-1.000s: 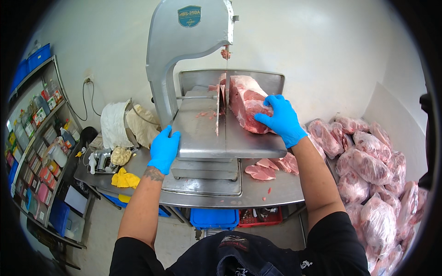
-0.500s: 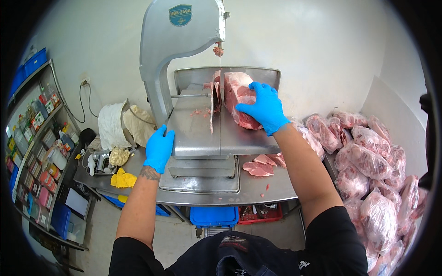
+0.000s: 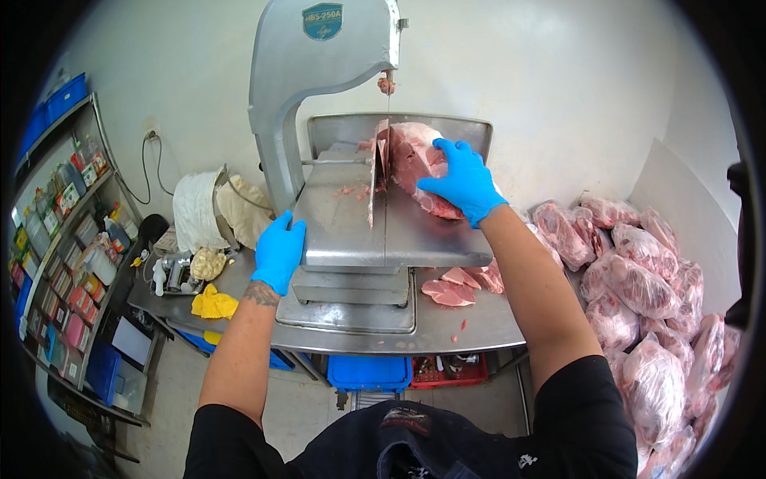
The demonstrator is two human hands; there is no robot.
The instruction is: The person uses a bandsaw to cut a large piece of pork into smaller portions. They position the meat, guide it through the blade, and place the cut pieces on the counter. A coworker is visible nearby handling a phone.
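Note:
A large piece of raw meat (image 3: pixel 419 160) with a pale fatty top lies on the steel table (image 3: pixel 339 243) of a band saw (image 3: pixel 279 88), just right of the upright blade. My right hand (image 3: pixel 465 182), in a blue glove, grips the meat's right side, thumb toward me and fingers over the top. Against the thin guide plate (image 3: pixel 373 180) left of the blade is a slice of meat (image 3: pixel 383 148), partly hidden. My left hand (image 3: pixel 279 251), also gloved in blue, holds the left edge of the saw table. Meat scraps (image 3: pixel 351 191) are scattered on the table.
Cut meat slices (image 3: pixel 451 291) lie on the steel counter (image 3: pixel 399 343) below the saw table. Plastic-wrapped meat pieces (image 3: pixel 638 279) are heaped at the right. A yellow cloth (image 3: pixel 214 303) rests at the left, near a stocked shelf (image 3: pixel 72 263). Blue (image 3: pixel 369 373) and red (image 3: pixel 449 373) crates are underneath.
The meat's near end has swung slightly right, away from the blade line, with my right hand still on it. My left hand keeps its place at the table edge. The whole view has shifted a little.

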